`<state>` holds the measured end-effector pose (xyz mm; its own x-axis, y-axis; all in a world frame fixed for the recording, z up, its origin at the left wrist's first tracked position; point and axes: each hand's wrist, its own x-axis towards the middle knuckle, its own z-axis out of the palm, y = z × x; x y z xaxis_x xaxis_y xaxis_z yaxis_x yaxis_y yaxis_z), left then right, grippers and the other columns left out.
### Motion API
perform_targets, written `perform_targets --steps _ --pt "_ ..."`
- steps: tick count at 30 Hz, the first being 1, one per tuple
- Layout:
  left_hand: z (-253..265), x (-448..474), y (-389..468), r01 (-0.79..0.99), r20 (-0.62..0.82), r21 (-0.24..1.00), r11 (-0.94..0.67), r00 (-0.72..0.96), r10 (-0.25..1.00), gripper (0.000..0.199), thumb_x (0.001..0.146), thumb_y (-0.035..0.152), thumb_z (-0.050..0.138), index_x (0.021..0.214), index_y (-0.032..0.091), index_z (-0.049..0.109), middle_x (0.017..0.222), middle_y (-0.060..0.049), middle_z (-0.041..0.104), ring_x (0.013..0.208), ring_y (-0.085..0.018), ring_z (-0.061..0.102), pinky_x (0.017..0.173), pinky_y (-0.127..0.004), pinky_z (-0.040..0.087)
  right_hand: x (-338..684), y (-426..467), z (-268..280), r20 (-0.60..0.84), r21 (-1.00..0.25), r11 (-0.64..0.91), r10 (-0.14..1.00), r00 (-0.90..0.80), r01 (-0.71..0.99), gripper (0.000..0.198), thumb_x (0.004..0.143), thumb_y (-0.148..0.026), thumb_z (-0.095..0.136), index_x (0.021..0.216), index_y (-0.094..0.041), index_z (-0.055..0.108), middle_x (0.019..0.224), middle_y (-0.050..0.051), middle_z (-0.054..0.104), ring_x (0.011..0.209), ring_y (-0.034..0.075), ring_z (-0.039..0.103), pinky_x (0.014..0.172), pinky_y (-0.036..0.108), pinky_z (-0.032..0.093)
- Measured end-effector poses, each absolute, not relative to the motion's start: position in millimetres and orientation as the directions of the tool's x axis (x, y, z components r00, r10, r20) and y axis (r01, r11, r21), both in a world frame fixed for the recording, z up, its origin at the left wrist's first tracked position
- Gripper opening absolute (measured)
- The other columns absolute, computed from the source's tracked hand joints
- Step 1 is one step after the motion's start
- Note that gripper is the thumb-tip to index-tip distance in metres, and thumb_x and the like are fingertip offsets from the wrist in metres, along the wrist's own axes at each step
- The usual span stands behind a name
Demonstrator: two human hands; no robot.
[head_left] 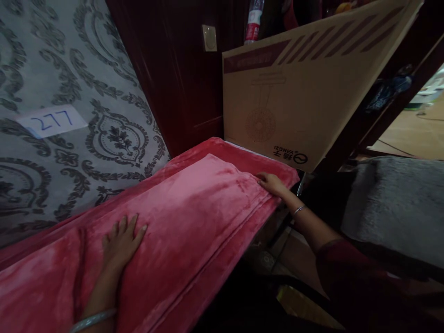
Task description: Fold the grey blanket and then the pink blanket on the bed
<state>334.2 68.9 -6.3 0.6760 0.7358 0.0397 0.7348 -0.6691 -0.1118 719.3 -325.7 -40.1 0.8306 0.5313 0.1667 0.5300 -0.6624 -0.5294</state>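
A red-pink plush blanket (194,208) lies folded in layers along a long narrow surface beside the wall. My left hand (121,240) is open, its fingers spread and palm down on the blanket's top layer, near a fold at the left. At the far right corner of the folded layer, my right hand (272,182) has its fingers curled on the blanket's edge; the fingertips are partly hidden. Beneath the top layer, more red plush cloth (287,172) shows at the far end.
A large cardboard box (298,92) stands at the far end, with a bottle (254,23) behind its top edge. To the left is a patterned wall (114,134) with a paper marked 277 (55,121). A grey fluffy-covered seat (398,208) stands at the right.
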Motion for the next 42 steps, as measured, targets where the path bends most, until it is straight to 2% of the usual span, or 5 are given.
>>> perform_targets --steps 11,17,28,35,42 --pt "1.2 333.3 71.2 0.750 -0.003 -0.128 -0.648 0.654 0.757 0.067 0.099 0.046 0.026 0.159 0.018 0.031 0.167 -0.014 0.024 0.153 -0.036 0.022 0.116 -0.060 0.028 702.0 -327.8 -23.5 0.002 -0.423 -0.768 0.529 0.849 0.480 0.042 0.084 -0.033 0.069 0.119 -0.011 0.070 0.118 0.016 0.072 0.107 0.028 0.068 0.083 0.026 0.049" --pt "47.3 393.3 74.7 0.681 0.026 -0.026 -0.732 0.732 0.681 0.059 0.099 0.045 0.026 0.121 0.017 0.072 0.123 -0.016 0.072 0.118 -0.033 0.065 0.099 -0.043 0.048 709.0 -334.1 -40.2 0.019 -0.524 -0.697 0.566 0.824 0.491 0.032 0.079 -0.038 0.067 0.101 -0.015 0.074 0.098 0.011 0.076 0.090 0.025 0.071 0.072 0.026 0.049" --pt "44.0 666.7 32.7 0.511 0.030 0.095 -0.854 0.856 0.515 0.039 0.100 0.035 0.044 0.110 0.011 0.073 0.124 -0.020 0.070 0.113 -0.027 0.065 0.093 -0.031 0.046 703.3 -344.5 -68.0 0.071 -0.790 -0.504 0.491 0.868 0.349 0.052 0.073 -0.066 0.049 0.088 -0.021 0.072 0.083 0.007 0.076 0.077 0.028 0.072 0.067 0.034 0.053" --pt "21.6 726.3 38.8 0.531 0.011 0.213 -0.821 0.838 0.545 0.050 0.099 0.049 0.046 0.102 0.008 0.075 0.113 -0.022 0.073 0.107 -0.029 0.067 0.087 -0.033 0.048 702.5 -354.3 -73.0 0.117 -0.816 -0.454 0.476 0.872 0.358 0.056 0.070 -0.067 0.061 0.105 -0.025 0.069 0.102 0.009 0.077 0.092 0.031 0.073 0.076 0.036 0.059" --pt "13.8 746.8 59.2 0.449 0.175 0.345 -0.824 0.832 0.527 0.039 0.105 0.032 0.038 0.110 0.012 0.071 0.112 -0.012 0.074 0.098 -0.019 0.065 0.085 -0.026 0.047 697.1 -360.9 -64.8 0.129 -0.826 -0.416 0.516 0.847 0.380 0.058 0.074 -0.067 0.061 0.115 -0.026 0.066 0.116 0.011 0.074 0.103 0.033 0.072 0.086 0.040 0.060"
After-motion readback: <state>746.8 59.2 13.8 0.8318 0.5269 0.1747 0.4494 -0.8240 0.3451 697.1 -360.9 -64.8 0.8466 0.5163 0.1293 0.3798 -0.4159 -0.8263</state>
